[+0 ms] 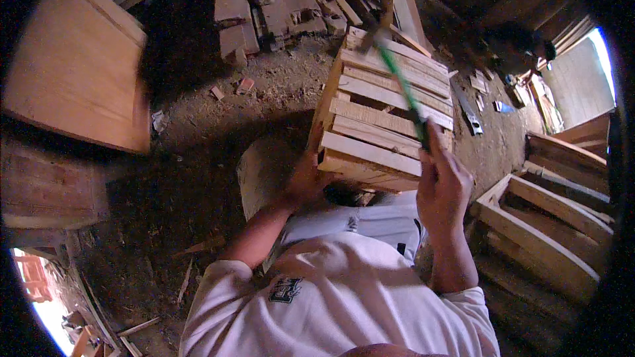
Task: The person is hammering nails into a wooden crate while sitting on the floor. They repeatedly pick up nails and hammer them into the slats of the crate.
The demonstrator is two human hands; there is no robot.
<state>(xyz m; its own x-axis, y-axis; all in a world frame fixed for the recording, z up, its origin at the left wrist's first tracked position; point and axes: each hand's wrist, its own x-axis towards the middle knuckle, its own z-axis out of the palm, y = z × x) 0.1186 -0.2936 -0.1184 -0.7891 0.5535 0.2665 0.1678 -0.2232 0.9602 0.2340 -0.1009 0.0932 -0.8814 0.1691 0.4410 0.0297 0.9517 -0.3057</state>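
A slatted wooden crate [380,116] stands on my lap in the middle of the view, its slats facing up. My left hand [305,182] grips the crate's near left corner. My right hand [442,182] is closed around the dark grip of a green-handled hammer [399,82]. The hammer's handle runs up and away over the slats, and its head is blurred above the crate's far edge.
A large plywood board [73,66] leans at the left. Rough planks [278,0] lie stacked beyond the crate on the dirt floor [192,178]. Another slatted crate [549,225] sits at my right. Wood scraps litter the ground.
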